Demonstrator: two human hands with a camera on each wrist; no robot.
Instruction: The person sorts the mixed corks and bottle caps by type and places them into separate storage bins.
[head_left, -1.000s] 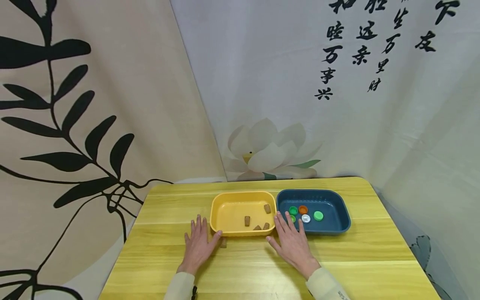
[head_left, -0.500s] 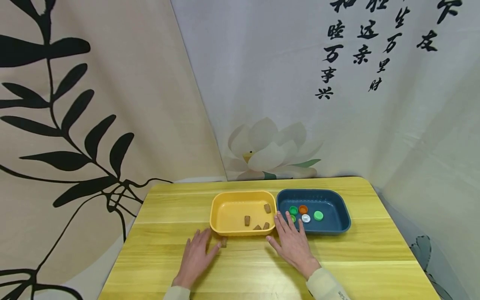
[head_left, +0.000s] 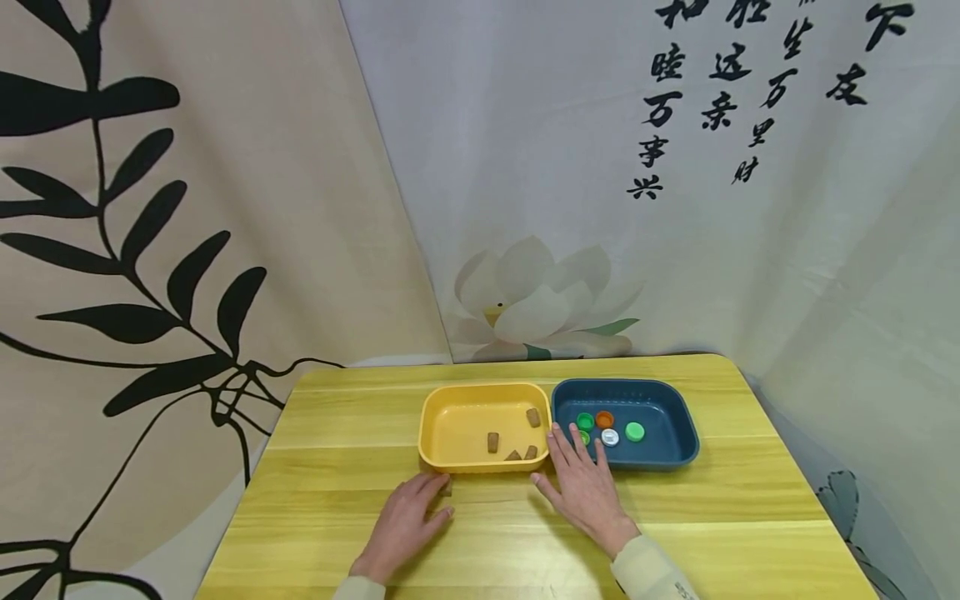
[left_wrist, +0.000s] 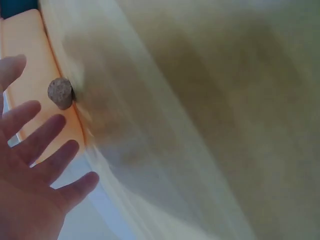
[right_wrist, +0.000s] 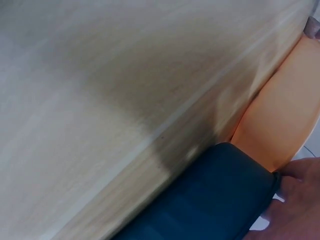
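My left hand reaches over the table just in front of the yellow tray. Its fingers are spread around a small brown cork that stands against the tray's front wall; in the left wrist view the fingertips are apart from it. From the head, the cork is mostly hidden by the hand. My right hand rests with extended fingers at the near rims, where the yellow tray meets the blue tray. In the right wrist view its fingers lie over the blue tray's rim.
Several corks, one at the tray's middle, lie in the yellow tray. The blue tray holds bottle caps: an orange cap, a white cap and several green ones. Both trays stand on a wooden table before printed cloth hangings.
My left hand has drawn back from the yellow tray's left corner and lowered toward the cork in front of it. The right hand has stayed at the rims.
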